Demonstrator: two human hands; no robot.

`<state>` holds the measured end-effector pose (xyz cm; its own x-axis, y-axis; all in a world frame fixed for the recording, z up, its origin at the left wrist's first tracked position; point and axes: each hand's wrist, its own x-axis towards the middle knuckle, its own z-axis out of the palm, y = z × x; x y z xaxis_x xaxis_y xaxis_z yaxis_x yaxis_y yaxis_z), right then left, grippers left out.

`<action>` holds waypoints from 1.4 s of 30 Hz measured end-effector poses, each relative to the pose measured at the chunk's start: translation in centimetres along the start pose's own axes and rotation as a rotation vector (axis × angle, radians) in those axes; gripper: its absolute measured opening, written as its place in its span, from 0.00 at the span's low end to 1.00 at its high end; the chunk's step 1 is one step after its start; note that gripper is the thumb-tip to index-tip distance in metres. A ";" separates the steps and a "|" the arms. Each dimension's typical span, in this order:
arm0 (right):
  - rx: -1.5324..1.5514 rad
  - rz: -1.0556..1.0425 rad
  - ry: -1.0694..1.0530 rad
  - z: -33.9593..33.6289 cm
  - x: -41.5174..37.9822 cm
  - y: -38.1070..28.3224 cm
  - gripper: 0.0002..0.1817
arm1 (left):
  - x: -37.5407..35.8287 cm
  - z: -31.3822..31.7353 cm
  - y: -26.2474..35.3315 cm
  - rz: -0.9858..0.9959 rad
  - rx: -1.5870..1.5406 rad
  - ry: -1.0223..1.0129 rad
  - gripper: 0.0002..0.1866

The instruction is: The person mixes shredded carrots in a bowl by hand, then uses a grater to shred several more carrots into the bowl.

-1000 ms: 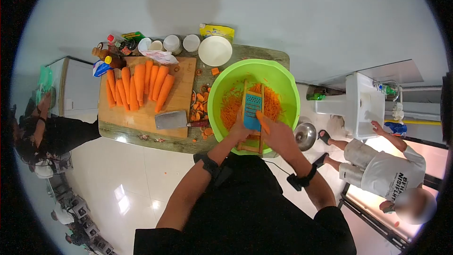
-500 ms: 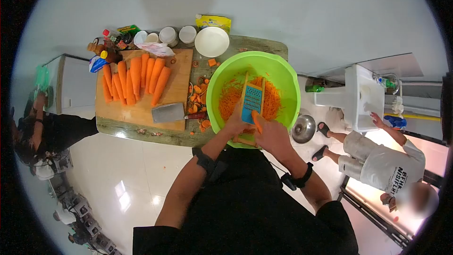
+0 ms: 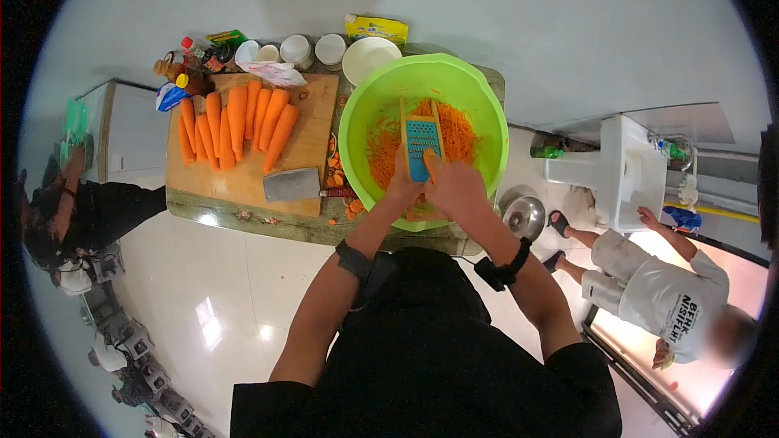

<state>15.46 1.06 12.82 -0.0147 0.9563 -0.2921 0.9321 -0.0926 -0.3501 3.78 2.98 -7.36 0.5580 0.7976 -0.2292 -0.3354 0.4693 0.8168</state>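
Note:
A large green bowl (image 3: pixel 357 146) stands on the table's right part with shredded carrot (image 3: pixel 461 131) inside. Over it leans a wooden-framed grater (image 3: pixel 422 139) with a blue plate. My left hand (image 3: pixel 403 186) grips the grater's left side near its lower end. Against the blue plate, my right hand (image 3: pixel 456 188) presses a carrot piece (image 3: pixel 431 164), its fingers wrapped round it. Left of the bowl, several peeled carrots (image 3: pixel 237 120) lie side by side on a wooden cutting board (image 3: pixel 243 188).
A cleaver (image 3: pixel 292 185) lies at the board's lower right corner, beside carrot scraps (image 3: pixel 334 164). Jars (image 3: pixel 297 50), bottles (image 3: pixel 195 81) and a white bowl (image 3: pixel 369 58) line the back. A person (image 3: pixel 669 292) stands right, near a sink (image 3: pixel 641 170); a metal basin (image 3: pixel 523 217) is below.
The green bowl has shifted up and left relative to the table, overlapping the white bowl. The grater and both hands have moved slightly left with it. The other person's arm is lower.

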 end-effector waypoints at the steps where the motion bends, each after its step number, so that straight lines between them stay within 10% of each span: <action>1: -0.036 -0.015 -0.033 0.2 0.8 0.3 0.20 | -1.0 1.3 3.2 -0.057 0.211 0.032 0.46; 13: -0.042 0.058 0.067 3.5 10.4 2.6 0.18 | -2.5 3.7 7.9 -0.238 0.048 0.167 0.57; 29: 0.090 0.081 -0.041 -2.5 -4.7 0.0 0.29 | -2.6 3.8 8.9 -0.355 0.169 0.183 0.62; 42: -0.054 0.052 -0.114 -0.4 0.1 1.1 0.25 | -2.0 3.1 7.4 -0.425 0.206 0.225 0.63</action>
<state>16.65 1.17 12.75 -0.0043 0.9128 -0.4085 0.9508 -0.1227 -0.2843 2.57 3.67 0.76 0.4282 0.6252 -0.6524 0.0539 0.7030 0.7091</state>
